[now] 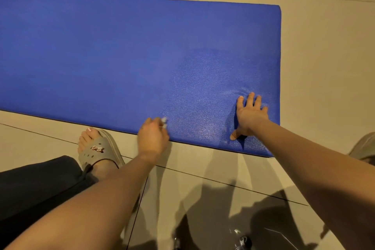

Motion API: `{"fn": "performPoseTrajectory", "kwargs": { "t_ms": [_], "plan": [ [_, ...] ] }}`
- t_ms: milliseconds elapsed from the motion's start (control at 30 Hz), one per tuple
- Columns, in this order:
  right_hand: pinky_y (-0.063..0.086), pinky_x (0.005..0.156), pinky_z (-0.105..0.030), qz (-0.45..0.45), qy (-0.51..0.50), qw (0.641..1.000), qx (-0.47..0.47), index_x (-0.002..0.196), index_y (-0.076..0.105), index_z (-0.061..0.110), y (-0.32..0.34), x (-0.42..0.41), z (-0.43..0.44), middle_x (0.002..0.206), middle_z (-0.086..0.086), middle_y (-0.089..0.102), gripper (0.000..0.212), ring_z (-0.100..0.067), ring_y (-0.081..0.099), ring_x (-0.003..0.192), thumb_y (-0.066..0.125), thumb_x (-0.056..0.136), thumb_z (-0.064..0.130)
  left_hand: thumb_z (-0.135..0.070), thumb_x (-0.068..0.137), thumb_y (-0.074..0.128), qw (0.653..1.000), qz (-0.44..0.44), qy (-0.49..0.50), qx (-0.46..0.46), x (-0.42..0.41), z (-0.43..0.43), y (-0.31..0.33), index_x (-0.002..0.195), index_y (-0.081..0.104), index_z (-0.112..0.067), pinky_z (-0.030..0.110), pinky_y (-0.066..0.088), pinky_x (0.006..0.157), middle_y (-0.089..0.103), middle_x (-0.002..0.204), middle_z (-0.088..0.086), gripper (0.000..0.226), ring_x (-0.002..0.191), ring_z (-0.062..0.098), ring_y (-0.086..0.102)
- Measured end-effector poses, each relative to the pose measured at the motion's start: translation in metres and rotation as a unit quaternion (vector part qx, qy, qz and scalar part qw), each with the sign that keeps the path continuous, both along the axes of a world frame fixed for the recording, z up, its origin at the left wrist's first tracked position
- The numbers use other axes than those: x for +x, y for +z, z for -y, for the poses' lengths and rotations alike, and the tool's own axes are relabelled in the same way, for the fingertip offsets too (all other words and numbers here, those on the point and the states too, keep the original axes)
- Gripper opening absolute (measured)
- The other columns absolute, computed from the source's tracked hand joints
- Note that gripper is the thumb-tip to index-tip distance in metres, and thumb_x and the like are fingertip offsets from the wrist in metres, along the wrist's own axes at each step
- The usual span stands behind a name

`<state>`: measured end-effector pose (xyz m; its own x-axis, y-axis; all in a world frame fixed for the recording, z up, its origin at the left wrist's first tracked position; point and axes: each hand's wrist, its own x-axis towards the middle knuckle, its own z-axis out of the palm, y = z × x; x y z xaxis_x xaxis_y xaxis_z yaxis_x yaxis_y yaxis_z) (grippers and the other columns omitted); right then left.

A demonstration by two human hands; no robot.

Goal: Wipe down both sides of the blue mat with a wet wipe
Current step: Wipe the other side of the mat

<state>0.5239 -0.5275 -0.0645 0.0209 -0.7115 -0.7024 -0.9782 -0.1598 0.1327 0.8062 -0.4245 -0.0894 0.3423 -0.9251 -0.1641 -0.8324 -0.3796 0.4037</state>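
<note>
Both hands are at the blue mat, near edge: left hand pinching what seems a wet wipe, right hand flat, fingers spread, by its end.

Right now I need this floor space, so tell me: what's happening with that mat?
A person is wiping the blue mat, laid flat on the tiled floor. Their left hand pinches a white wet wipe at the mat's near edge, while the right hand presses flat, fingers spread, near its right end. The patch between the hands looks shinier, likely damp; the rest looks matte.
</note>
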Motion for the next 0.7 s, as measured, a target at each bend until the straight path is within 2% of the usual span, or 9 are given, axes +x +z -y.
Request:
{"fn": "performPoseTrajectory", "kwargs": {
  "t_ms": [67,167,267,333,400,467,633,700],
  "plan": [
    [0.014,0.121,-0.062,0.001,0.000,1.000,-0.001,0.156,-0.019,0.009,0.000,0.000,0.000,0.162,-0.025,-0.022,0.155,-0.051,-0.014,0.149,0.083,0.058,0.072,-0.016,0.095,0.058,0.997,0.005,0.075,0.012,0.018,-0.004,0.000,0.096,0.064,-0.006,0.038,0.044,0.075,0.063,0.100,0.016,0.012,0.091,0.037,0.061],
    [0.015,0.121,-0.063,0.000,0.001,1.000,-0.003,0.157,-0.018,0.009,0.002,0.000,-0.001,0.162,-0.026,-0.022,0.155,-0.051,-0.013,0.149,0.083,0.058,0.071,-0.016,0.095,0.058,0.995,-0.022,0.096,0.001,-0.005,-0.010,0.003,0.102,0.066,-0.004,0.039,0.047,0.080,0.066,0.102,0.017,0.017,0.093,0.036,0.063],
    [0.015,0.121,-0.062,0.001,-0.001,1.000,-0.006,0.157,-0.018,0.009,0.002,0.000,-0.002,0.162,-0.025,-0.022,0.154,-0.051,-0.013,0.149,0.083,0.058,0.071,-0.011,0.093,0.058,0.995,-0.082,0.057,-0.016,-0.053,-0.020,0.004,0.103,0.069,-0.006,0.038,0.049,0.085,0.069,0.107,0.012,0.016,0.097,0.031,0.065],
    [0.015,0.121,-0.062,0.001,-0.001,1.000,-0.008,0.157,-0.018,0.009,0.002,0.000,-0.002,0.162,-0.025,-0.022,0.154,-0.050,-0.013,0.149,0.084,0.058,0.070,-0.007,0.091,0.058,0.993,-0.116,0.001,-0.023,-0.090,-0.025,0.004,0.099,0.069,-0.007,0.040,0.052,0.083,0.068,0.102,0.012,0.014,0.093,0.033,0.064],
    [0.015,0.121,-0.062,0.002,-0.001,1.000,-0.007,0.157,-0.019,0.009,0.002,0.000,-0.002,0.162,-0.026,-0.022,0.154,-0.051,-0.013,0.149,0.084,0.059,0.070,-0.006,0.089,0.058,0.990,-0.123,-0.065,-0.024,-0.125,-0.030,0.006,0.096,0.069,-0.007,0.045,0.053,0.079,0.065,0.096,0.014,0.013,0.086,0.035,0.063],
    [0.015,0.121,-0.062,0.001,-0.001,1.000,-0.012,0.157,-0.019,0.009,0.000,0.000,-0.003,0.162,-0.026,-0.022,0.154,-0.051,-0.013,0.149,0.084,0.059,0.070,-0.008,0.091,0.058,0.988,-0.123,-0.094,-0.020,-0.143,-0.030,0.008,0.098,0.068,-0.008,0.043,0.051,0.079,0.063,0.099,0.013,0.012,0.087,0.032,0.062],
    [0.015,0.120,-0.063,0.003,-0.005,1.000,-0.009,0.156,-0.019,0.009,-0.003,0.001,-0.001,0.162,-0.026,-0.023,0.157,-0.051,-0.014,0.149,0.085,0.056,0.070,-0.015,0.093,0.057,0.975,-0.075,-0.208,-0.025,-0.110,-0.020,0.001,0.103,0.067,-0.013,0.043,0.053,0.077,0.062,0.099,0.008,0.015,0.087,0.032,0.062],
    [0.014,0.121,-0.063,0.007,-0.009,1.000,-0.008,0.157,-0.019,0.010,-0.003,0.000,0.000,0.162,-0.025,-0.023,0.157,-0.051,-0.014,0.149,0.085,0.056,0.070,-0.016,0.094,0.057,0.984,-0.062,-0.163,-0.027,-0.085,-0.017,-0.001,0.105,0.068,-0.013,0.038,0.051,0.078,0.063,0.101,0.007,0.016,0.088,0.029,0.062]
  ]
}}
